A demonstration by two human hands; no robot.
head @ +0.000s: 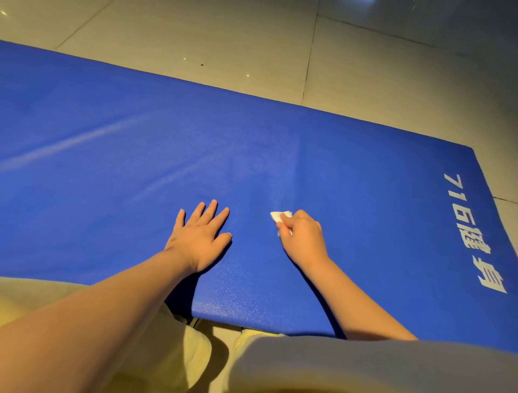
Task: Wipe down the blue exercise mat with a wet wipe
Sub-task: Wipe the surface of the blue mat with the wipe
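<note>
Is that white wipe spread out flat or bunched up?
Bunched up: the wipe is a small wad gripped in the right hand, only a corner poking out.

Tiled floor (224, 33) was pale beige-grey and glossy, with large tiles and thin dark grout lines (309, 56). Light was dim and warm. Faint glare (365, 3) showed at far edge; one small dark speck (202, 65).

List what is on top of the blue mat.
The left hand lies flat on the mat; the right hand holds a white wipe on it. Most of the wipe is hidden inside that hand.
</note>
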